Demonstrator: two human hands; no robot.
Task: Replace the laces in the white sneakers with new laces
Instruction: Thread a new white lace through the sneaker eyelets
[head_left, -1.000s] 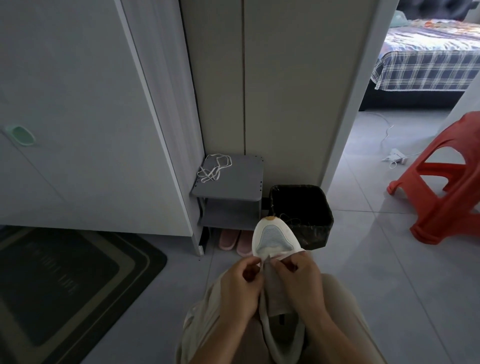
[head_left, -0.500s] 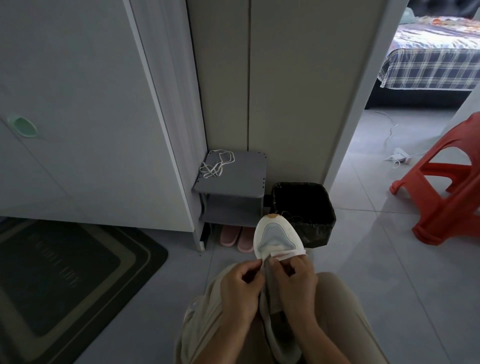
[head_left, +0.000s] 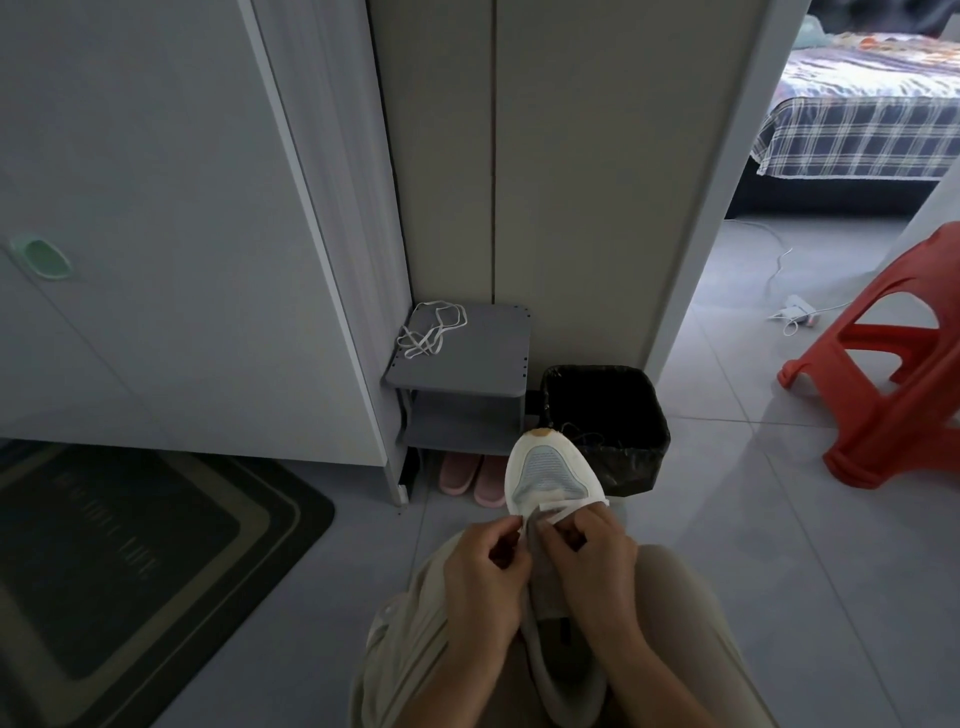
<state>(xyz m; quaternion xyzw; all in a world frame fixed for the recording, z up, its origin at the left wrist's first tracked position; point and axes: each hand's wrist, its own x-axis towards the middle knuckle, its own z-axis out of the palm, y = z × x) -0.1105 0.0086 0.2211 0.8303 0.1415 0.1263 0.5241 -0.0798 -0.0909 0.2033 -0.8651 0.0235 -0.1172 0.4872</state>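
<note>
Threading lace (head_left: 558, 512) | left hand (head_left: 483, 577) and right hand (head_left: 592, 566) both pinch it at the toe-end eyelets | sneaker (head_left: 550, 473) on lap, toe forward | best: keep lace flat, ends even before crossing | loose laces (head_left: 431, 332) on shelf (head_left: 483, 364)

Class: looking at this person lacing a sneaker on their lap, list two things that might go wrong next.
1. The sneaker rests on the lap while the left hand and right hand both pinch the lace; a hard tug might tip it towards the bin.
2. The other laces lie on the shelf, likely beyond easy reach.
</note>
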